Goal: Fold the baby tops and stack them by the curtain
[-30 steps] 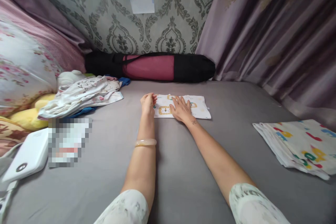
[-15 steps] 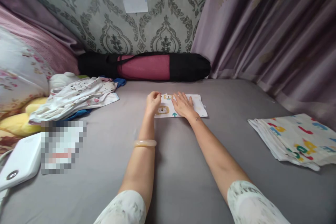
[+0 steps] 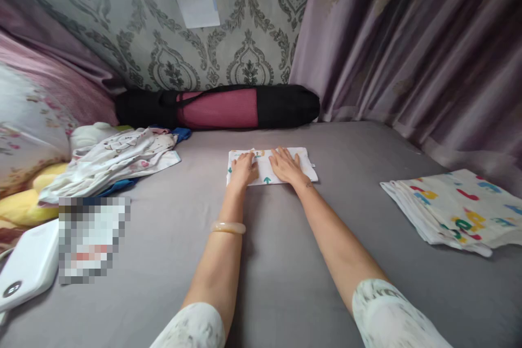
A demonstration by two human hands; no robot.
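A folded white cloth (image 3: 264, 169) with green arrows and tan patterns lies flat on the grey sheet in front of me. My left hand (image 3: 244, 168) rests on its left part, palm down, fingers stretched forward. On the right part, my right hand (image 3: 286, 165) presses flat with its fingers spread. Neither hand grips the cloth. The cloth's far edge shows beyond my fingertips, and a small tag sticks out at its right side. A pale bangle (image 3: 228, 227) circles my left forearm.
A folded cloth with colourful shapes (image 3: 460, 206) lies at right. To the left are heaped clothes (image 3: 118, 160), a blurred-out packet (image 3: 94, 239) and a white device (image 3: 30, 258). A black and pink long bag (image 3: 220, 109) lies along the wall, beside the purple curtain (image 3: 346, 49).
My left hand has gone from a pinch at the cloth's left end to lying flat on it. The cloth's left end now shows. My right hand stays on the cloth.
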